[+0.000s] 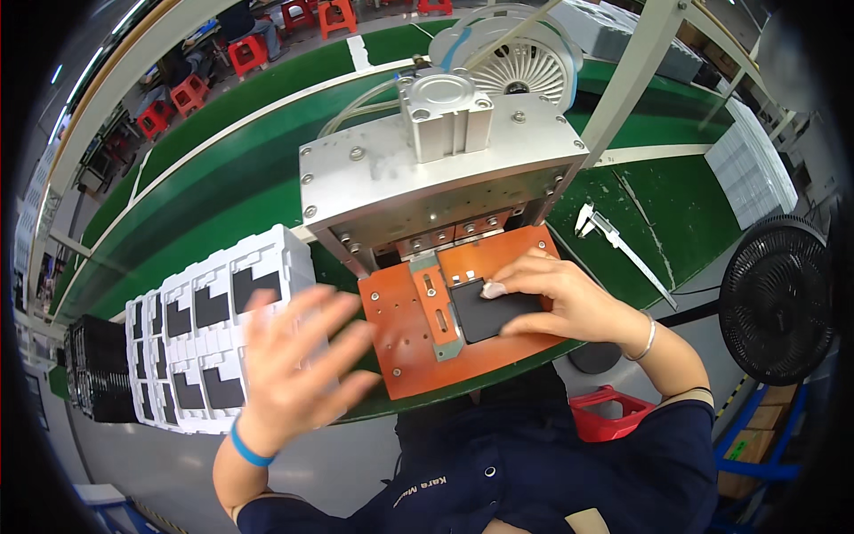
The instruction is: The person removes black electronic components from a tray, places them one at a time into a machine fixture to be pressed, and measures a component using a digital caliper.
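Observation:
On the orange base plate [405, 360] of a metal press [382, 178] lies a flat black rectangular piece [485, 319], against a slotted orange guide strip [436, 303]. My right hand [565, 298] grips this piece from the right, thumb near its front side and fingers over its far part. A whitish cover [492, 289] shows on one fingertip. My left hand [298, 374], smeared by motion, is raised with its fingers spread and nothing in them. It is in front of a white moulded tray [200, 280] that holds several similar black pieces, partly hiding it.
A caliper [623, 249] lies on the green table right of the press. Beyond stand a white fan [525, 76] and stacked white trays [752, 169]. A black fan [776, 303] is at far right. Dark stacked trays [96, 369] stand far left; a red stool [609, 414] is below.

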